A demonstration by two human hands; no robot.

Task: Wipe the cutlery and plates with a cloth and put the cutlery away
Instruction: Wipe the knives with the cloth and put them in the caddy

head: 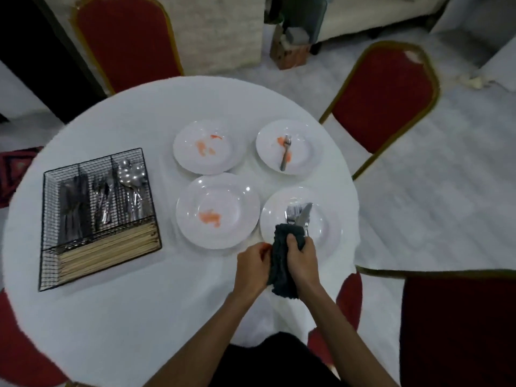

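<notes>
White-clothed round counter (125,303). Far L: wire basket (42,233), steel pieces in 3 back slots, chopsticks (111,250) in front slot. Mid: far plate (184,152) + near plate (190,213), both w/ orange smears. L hand (252,265) curled on grey cloth (282,263). R hand (303,261) grips cloth wrapped round cutlery (297,215); fork tines + knife blade stick out top, over near-R plate (326,233). Far-R plate (307,152) carries fork (285,153) on smear. Red chair (385,107) beyond.
</notes>
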